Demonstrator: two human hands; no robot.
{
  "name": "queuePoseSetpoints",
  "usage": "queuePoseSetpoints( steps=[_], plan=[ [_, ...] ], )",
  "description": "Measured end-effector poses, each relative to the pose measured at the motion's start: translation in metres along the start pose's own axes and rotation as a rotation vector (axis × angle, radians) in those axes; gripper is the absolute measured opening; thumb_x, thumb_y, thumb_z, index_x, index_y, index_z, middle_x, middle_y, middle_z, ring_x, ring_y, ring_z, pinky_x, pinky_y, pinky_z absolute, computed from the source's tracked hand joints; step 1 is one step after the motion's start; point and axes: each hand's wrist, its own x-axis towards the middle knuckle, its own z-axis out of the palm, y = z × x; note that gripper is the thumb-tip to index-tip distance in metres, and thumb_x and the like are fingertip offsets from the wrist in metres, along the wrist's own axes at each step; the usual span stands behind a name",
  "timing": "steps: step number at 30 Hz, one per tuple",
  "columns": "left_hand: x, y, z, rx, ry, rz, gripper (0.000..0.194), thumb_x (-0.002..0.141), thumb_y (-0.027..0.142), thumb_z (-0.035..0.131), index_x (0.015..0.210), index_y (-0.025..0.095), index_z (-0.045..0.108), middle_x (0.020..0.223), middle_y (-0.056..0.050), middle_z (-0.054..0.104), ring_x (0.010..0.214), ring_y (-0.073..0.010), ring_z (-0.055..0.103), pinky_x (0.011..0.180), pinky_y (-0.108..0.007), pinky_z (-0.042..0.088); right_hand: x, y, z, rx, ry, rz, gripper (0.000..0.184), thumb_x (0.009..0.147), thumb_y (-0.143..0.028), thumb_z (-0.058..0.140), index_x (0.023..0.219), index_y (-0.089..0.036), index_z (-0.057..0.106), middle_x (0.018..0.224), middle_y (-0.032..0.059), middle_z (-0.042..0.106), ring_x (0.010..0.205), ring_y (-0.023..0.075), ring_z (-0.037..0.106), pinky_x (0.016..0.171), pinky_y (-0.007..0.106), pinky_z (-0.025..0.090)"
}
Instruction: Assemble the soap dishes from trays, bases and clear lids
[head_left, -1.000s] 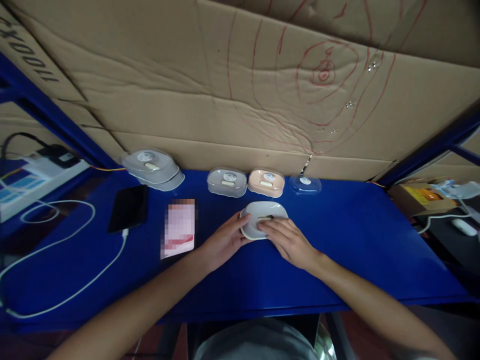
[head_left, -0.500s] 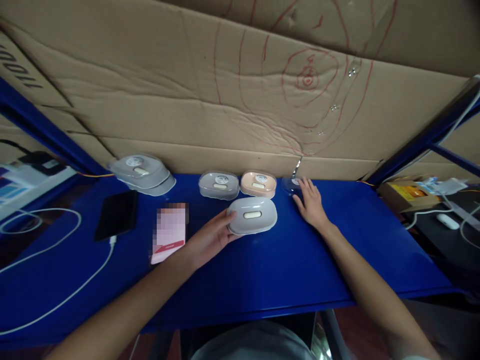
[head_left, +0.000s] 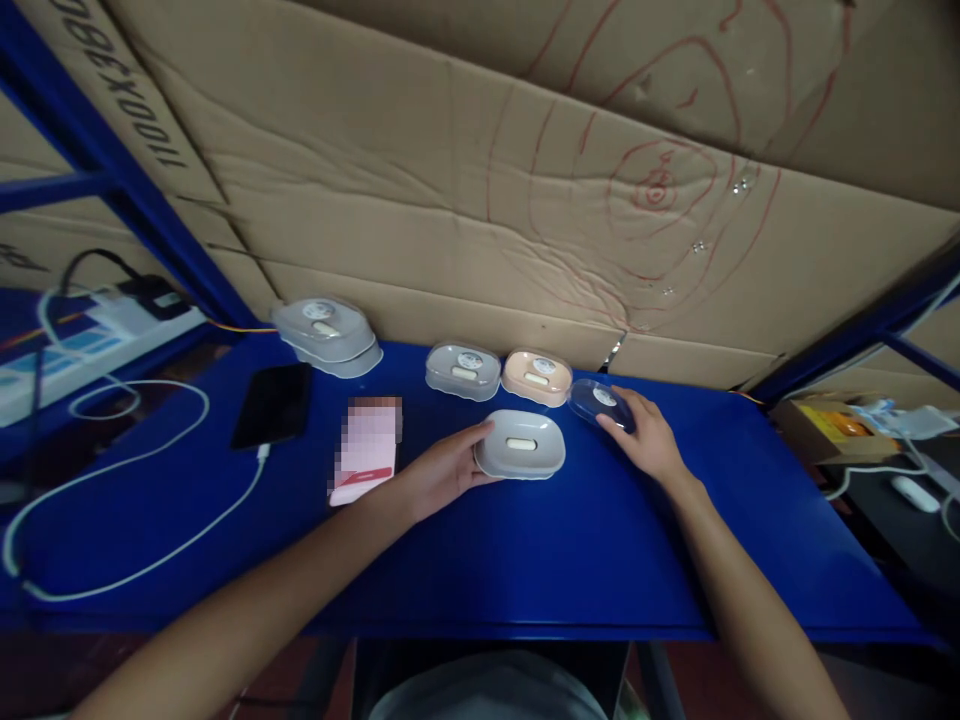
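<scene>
I take the white soap-dish base (head_left: 520, 444) as my landmark: it sits on the blue table (head_left: 525, 560), with a wide bare stretch of blue between it and the near table edge, and more open surface off to its right toward the far corner. Behind it the room closes quickly, since a grey lidded dish (head_left: 463, 370) and a peach lidded dish (head_left: 537, 376) stand in a row just beyond it, backed by a creased cardboard wall (head_left: 480, 200) scrawled with red lines. The base is a smooth, rounded oval of matte plastic with a small oblong slot in its middle. My left hand (head_left: 442, 470) is at its left rim, thumb on the upper edge and fingers curled loosely against the side, steadying it rather than clamping hard. Just to the base's upper right, my right hand (head_left: 646, 437) has its fingers closed over the clear lid (head_left: 596, 402), a glossy see-through dome with a round sticker, tilted up off the table and nearly touching the peach dish. Left of the base lies a pink card (head_left: 365, 450), farther left a black phone (head_left: 273, 404) with a white cable (head_left: 135, 560), and a stack of grey dishes (head_left: 328, 332) up by the wall.
</scene>
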Motion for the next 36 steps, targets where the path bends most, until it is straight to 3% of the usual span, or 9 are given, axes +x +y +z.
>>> queuePoseSetpoints(
  steps=[4,7,10,17,24,28,32,36],
  plan=[
    [-0.001,0.0,0.002,-0.01,-0.061,0.033,0.049,0.098,0.046,0.07,0.139,0.02,0.065,0.137,-0.016,0.072,0.134,-0.0327,0.064,0.109,-0.048,0.051,-0.014,-0.042,-0.001,0.184,0.061,-0.141,0.063,0.102,-0.061,0.056,0.154,-0.027,0.048,0.149,0.0158,0.061,0.137,0.0364,0.058,0.113,0.061,0.049],
    [-0.004,-0.003,0.004,-0.015,-0.085,0.041,0.048,0.1,0.046,0.068,0.14,0.021,0.065,0.136,-0.014,0.073,0.13,-0.032,0.066,0.107,-0.047,0.052,-0.028,-0.079,0.009,0.276,-0.071,-0.309,0.072,0.102,-0.059,0.057,0.163,-0.028,0.035,0.16,0.0173,0.049,0.148,0.0367,0.048,0.118,0.06,0.046],
    [-0.006,-0.007,0.006,-0.013,-0.073,0.071,0.045,0.1,0.046,0.067,0.138,0.02,0.067,0.133,-0.014,0.074,0.129,-0.0306,0.066,0.105,-0.044,0.052,-0.036,-0.101,0.019,0.264,-0.174,-0.375,0.08,0.1,-0.055,0.063,0.166,-0.03,0.027,0.168,0.018,0.036,0.155,0.0377,0.037,0.121,0.061,0.042],
    [-0.011,-0.009,0.013,0.084,-0.019,0.152,0.054,0.096,0.055,0.07,0.139,0.023,0.067,0.134,-0.014,0.073,0.117,-0.0331,0.069,0.09,-0.044,0.058,-0.034,-0.093,0.019,0.309,-0.225,-0.338,0.083,0.1,-0.053,0.065,0.167,-0.032,0.022,0.169,0.0176,0.03,0.157,0.038,0.032,0.123,0.062,0.039],
    [-0.016,-0.011,0.018,0.308,-0.025,0.285,0.059,0.091,0.064,0.073,0.131,0.021,0.074,0.129,-0.012,0.075,0.12,-0.0318,0.066,0.099,-0.04,0.052,-0.036,-0.09,0.015,0.312,-0.194,-0.325,0.091,0.093,-0.057,0.074,0.164,-0.029,0.026,0.163,0.0203,0.033,0.154,0.0403,0.038,0.122,0.064,0.04],
    [-0.018,-0.012,0.016,0.368,-0.051,0.291,0.059,0.092,0.064,0.072,0.135,0.024,0.072,0.132,-0.01,0.074,0.123,-0.0294,0.064,0.103,-0.039,0.049,-0.038,-0.088,0.02,0.304,-0.136,-0.368,0.097,0.092,-0.048,0.077,0.166,-0.031,0.018,0.168,0.0197,0.025,0.157,0.0409,0.031,0.122,0.066,0.04],
    [-0.019,-0.006,0.016,0.42,-0.089,0.279,0.06,0.09,0.063,0.074,0.134,0.023,0.072,0.124,-0.01,0.075,0.107,-0.0257,0.068,0.088,-0.035,0.054,-0.036,-0.088,0.02,0.365,-0.147,-0.397,0.103,0.091,-0.043,0.079,0.167,-0.031,0.012,0.169,0.0203,0.027,0.157,0.04,0.032,0.122,0.063,0.041],
    [-0.012,-0.001,0.012,0.543,0.013,0.314,0.05,0.092,0.059,0.071,0.122,0.019,0.075,0.103,-0.008,0.075,0.082,-0.0191,0.066,0.072,-0.031,0.055,-0.031,-0.089,0.007,0.327,-0.281,-0.341,0.107,0.084,-0.052,0.084,0.167,-0.032,0.019,0.163,0.0176,0.04,0.153,0.0391,0.04,0.122,0.06,0.043]
  ],
)
